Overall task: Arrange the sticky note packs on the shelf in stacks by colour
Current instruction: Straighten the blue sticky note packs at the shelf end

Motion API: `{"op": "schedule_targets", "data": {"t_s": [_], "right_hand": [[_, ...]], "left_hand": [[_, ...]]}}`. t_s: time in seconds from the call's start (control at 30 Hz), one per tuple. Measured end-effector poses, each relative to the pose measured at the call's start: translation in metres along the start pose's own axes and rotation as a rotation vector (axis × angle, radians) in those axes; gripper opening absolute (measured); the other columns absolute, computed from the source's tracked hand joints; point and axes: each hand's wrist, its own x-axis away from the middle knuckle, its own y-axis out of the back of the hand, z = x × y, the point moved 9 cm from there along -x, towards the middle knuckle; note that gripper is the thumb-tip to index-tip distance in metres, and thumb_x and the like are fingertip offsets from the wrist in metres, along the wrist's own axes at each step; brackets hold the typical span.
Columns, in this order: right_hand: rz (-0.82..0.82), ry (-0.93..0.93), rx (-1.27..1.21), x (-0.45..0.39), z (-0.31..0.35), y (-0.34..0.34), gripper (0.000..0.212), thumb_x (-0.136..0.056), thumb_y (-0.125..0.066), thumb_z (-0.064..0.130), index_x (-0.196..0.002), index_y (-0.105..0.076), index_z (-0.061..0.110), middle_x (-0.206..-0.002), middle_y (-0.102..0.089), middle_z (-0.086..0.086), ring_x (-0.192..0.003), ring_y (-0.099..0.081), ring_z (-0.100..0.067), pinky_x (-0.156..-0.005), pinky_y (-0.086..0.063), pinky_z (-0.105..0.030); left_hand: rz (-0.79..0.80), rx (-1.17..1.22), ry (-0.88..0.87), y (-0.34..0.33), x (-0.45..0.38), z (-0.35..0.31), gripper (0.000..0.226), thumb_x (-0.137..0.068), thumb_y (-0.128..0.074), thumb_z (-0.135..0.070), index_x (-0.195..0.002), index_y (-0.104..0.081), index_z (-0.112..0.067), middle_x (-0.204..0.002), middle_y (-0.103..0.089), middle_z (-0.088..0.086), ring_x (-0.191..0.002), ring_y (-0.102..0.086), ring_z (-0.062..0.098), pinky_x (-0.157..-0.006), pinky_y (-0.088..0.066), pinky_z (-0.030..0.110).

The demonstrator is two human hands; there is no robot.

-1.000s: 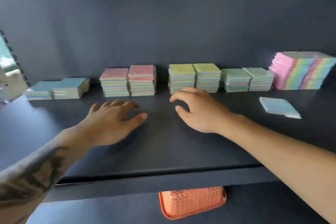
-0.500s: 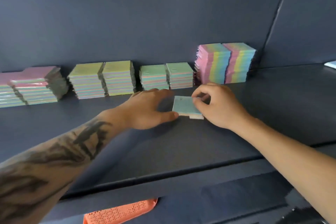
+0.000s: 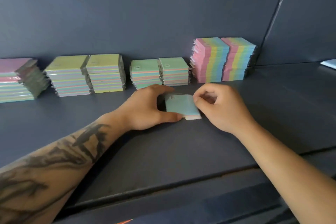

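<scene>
A dark grey matte shelf board (image 3: 272, 114) is seen, backed by an upright panel of the same colour. Along its back edge, pairs of wrapped sticky note stacks are ranged: pink-topped (image 3: 16, 80) at the left, yellow-green-topped (image 3: 85, 74), mint-green-topped (image 3: 160, 72), and taller pink-to-blue rainbow-striped stacks (image 3: 223, 60). Nearer the front, a light blue pack (image 3: 180, 104) is laid flat on the board.

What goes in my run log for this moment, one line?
left hand: holds blue pack | right hand: pinches it | on shelf

head view, close, down onto shelf (image 3: 272, 114)
</scene>
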Motion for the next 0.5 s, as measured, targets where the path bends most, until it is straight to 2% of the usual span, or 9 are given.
{"op": "schedule_targets", "data": {"t_s": [0.13,0.23,0.3,0.37,0.43,0.5], "right_hand": [[-0.006,0.009,-0.155,0.003,0.002,0.001,0.014,-0.088,-0.074,0.01,-0.087,-0.073,0.024,-0.092,-0.075,0.012,-0.086,-0.072,-0.005,-0.078,-0.055,-0.023],[-0.033,0.027,-0.407,0.004,0.006,0.007,0.024,-0.079,-0.08,0.009,-0.096,-0.072,0.024,-0.112,-0.073,0.008,-0.107,-0.072,-0.012,-0.085,-0.061,-0.036],[-0.061,0.095,-0.547,0.006,0.015,0.013,0.032,-0.074,-0.079,0.006,-0.101,-0.069,0.021,-0.122,-0.07,0.003,-0.119,-0.067,-0.019,-0.084,-0.062,-0.041],[-0.104,0.138,-0.64,0.008,0.021,0.019,0.035,-0.073,-0.077,0.001,-0.102,-0.066,0.017,-0.118,-0.07,0.005,-0.119,-0.068,-0.022,-0.082,-0.061,-0.039],[-0.149,0.131,-0.689,0.007,0.02,0.023,0.035,-0.073,-0.075,-0.005,-0.1,-0.064,0.015,-0.107,-0.072,0.009,-0.11,-0.072,-0.021,-0.079,-0.06,-0.035],[-0.174,0.099,-0.708,0.005,0.016,0.025,0.035,-0.074,-0.075,-0.01,-0.098,-0.064,0.013,-0.102,-0.073,0.002,-0.101,-0.074,-0.023,-0.078,-0.059,-0.036]], "left_hand": [[-0.198,-0.029,-0.154,0.012,0.003,-0.021,0.086,-0.067,-0.081,-0.065,-0.141,-0.059,-0.025,-0.135,-0.061,-0.008,-0.125,-0.057,0.012,-0.109,-0.044,0.032],[-0.394,-0.009,-0.243,0.028,0.011,-0.033,0.081,-0.072,-0.086,-0.055,-0.139,-0.059,-0.019,-0.134,-0.061,-0.004,-0.118,-0.061,0.015,-0.102,-0.048,0.033],[-0.482,0.049,-0.275,0.036,0.018,-0.038,0.081,-0.073,-0.087,-0.053,-0.14,-0.056,-0.02,-0.133,-0.059,-0.006,-0.114,-0.061,0.012,-0.099,-0.05,0.032],[-0.524,0.107,-0.299,0.039,0.023,-0.041,0.083,-0.074,-0.09,-0.047,-0.143,-0.053,-0.021,-0.133,-0.056,-0.006,-0.117,-0.059,0.008,-0.099,-0.051,0.032],[-0.543,0.154,-0.339,0.04,0.025,-0.045,0.082,-0.075,-0.091,-0.042,-0.145,-0.052,-0.021,-0.133,-0.054,-0.004,-0.12,-0.056,0.006,-0.099,-0.052,0.034],[-0.532,0.18,-0.396,0.039,0.025,-0.052,0.082,-0.075,-0.092,-0.039,-0.144,-0.052,-0.019,-0.131,-0.054,-0.003,-0.121,-0.053,0.006,-0.099,-0.053,0.032]]}}
